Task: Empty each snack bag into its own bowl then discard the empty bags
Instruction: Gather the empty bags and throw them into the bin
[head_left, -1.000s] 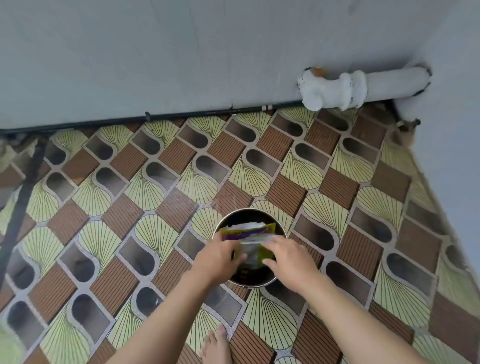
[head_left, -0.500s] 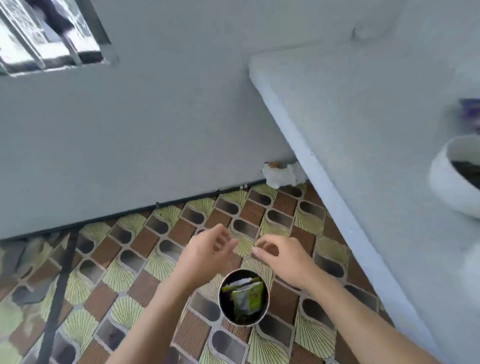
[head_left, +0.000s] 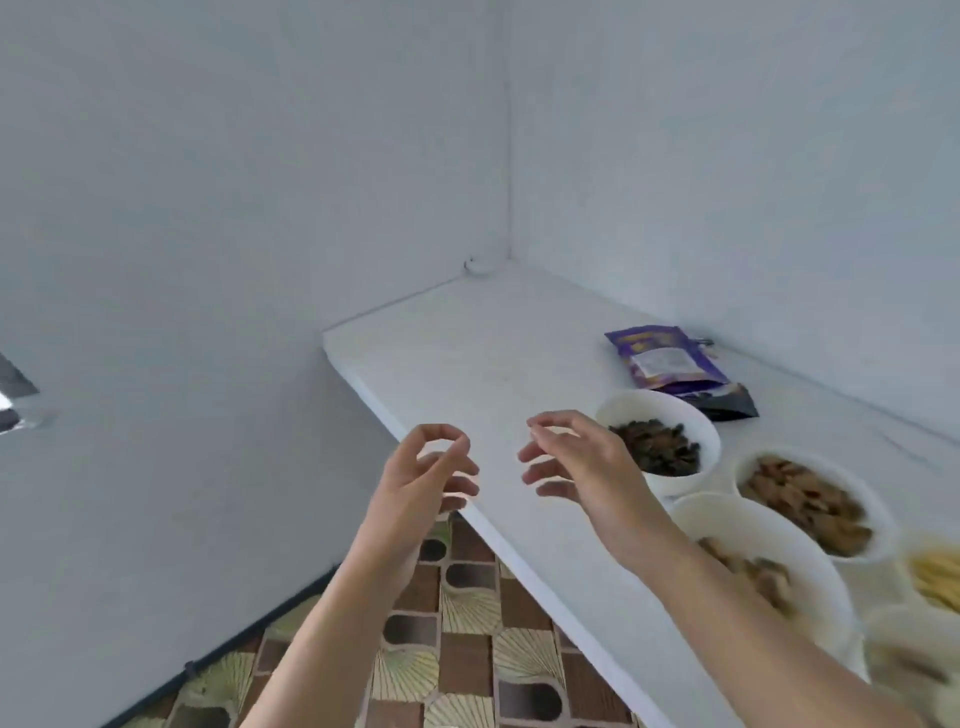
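Observation:
My left hand (head_left: 423, 480) and my right hand (head_left: 582, 465) hover empty over the near edge of the white counter (head_left: 467, 353), fingers loosely curled. A purple snack bag (head_left: 667, 361) lies flat at the back of the counter, with a dark bag (head_left: 724, 405) partly under it. White bowls stand to the right: one with dark snacks (head_left: 660, 441), one with brown snacks (head_left: 810, 501), one partly behind my right forearm (head_left: 753, 566), and a blurred bowl of yellow sticks (head_left: 935, 577). The bin is out of view.
White walls meet in a corner behind the counter. A patterned tile floor (head_left: 467, 649) lies below the counter's left edge. Another blurred white bowl (head_left: 909, 654) shows at the lower right.
My hands let go of the green and purple bag into the floor bin, then rose. The view swung up from the floor to the counter with its bowls.

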